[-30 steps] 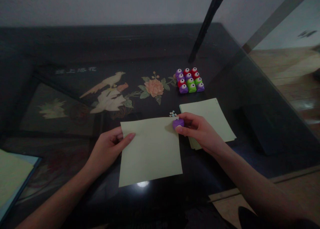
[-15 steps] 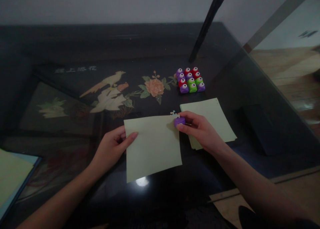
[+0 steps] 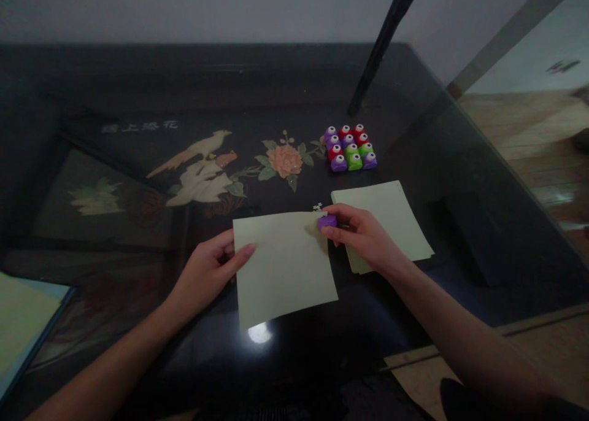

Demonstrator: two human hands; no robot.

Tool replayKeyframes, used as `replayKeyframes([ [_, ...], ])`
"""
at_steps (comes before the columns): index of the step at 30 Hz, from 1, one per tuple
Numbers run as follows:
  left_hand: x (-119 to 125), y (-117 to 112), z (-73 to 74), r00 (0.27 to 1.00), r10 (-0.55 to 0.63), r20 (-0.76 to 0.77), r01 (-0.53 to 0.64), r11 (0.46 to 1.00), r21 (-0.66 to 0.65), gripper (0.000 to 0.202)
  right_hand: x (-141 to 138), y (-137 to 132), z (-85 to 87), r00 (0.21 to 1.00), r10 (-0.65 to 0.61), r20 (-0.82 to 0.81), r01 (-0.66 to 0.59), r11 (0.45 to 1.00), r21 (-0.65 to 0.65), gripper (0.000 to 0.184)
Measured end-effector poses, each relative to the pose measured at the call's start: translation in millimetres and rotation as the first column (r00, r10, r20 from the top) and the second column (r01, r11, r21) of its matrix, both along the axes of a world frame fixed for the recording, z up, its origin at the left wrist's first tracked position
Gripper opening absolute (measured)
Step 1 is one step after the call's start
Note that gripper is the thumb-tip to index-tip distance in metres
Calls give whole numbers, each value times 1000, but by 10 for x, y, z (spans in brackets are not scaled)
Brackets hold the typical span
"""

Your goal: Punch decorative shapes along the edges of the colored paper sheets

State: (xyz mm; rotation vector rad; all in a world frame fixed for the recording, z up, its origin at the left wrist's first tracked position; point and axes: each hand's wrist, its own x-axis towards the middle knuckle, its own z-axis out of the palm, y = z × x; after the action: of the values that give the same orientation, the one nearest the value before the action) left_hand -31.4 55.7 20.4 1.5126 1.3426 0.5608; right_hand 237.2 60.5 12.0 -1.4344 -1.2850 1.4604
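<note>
My left hand (image 3: 209,274) pinches the left edge of a pale green paper sheet (image 3: 285,267), thumb on top and fingers under it. My right hand (image 3: 363,237) is closed on a small purple paper punch (image 3: 326,222), which sits on the sheet's upper right corner. Tiny punched paper bits (image 3: 317,207) lie on the dark table just above that corner.
A stack of pale green sheets (image 3: 391,218) lies under my right wrist. Several purple, red and green punches (image 3: 350,147) stand in a block further back. The glossy dark table (image 3: 138,102) has bird and flower inlay. A blue-edged folder (image 3: 23,323) lies at the left edge. A black pole (image 3: 380,46) leans at the back.
The sheet has shifted a little right and turned slightly in both hands. The purple punch stays at its upper right corner.
</note>
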Motion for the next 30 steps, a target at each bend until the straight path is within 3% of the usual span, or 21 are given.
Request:
replayKeyframes([
  [9,7,6,-6,997,31,71,-28,999,-47,24,6,18,76,998,52,22,-51,998,-38,33],
  [23,-25,47,12,935,218,279,-175,970,-171,34,46,30,53,994,-81,-68,86,994,73,30],
  [30,-89,86,-38,888,293,355,-220,948,-231,47,99,53,48,987,-125,-102,135,986,99,40],
])
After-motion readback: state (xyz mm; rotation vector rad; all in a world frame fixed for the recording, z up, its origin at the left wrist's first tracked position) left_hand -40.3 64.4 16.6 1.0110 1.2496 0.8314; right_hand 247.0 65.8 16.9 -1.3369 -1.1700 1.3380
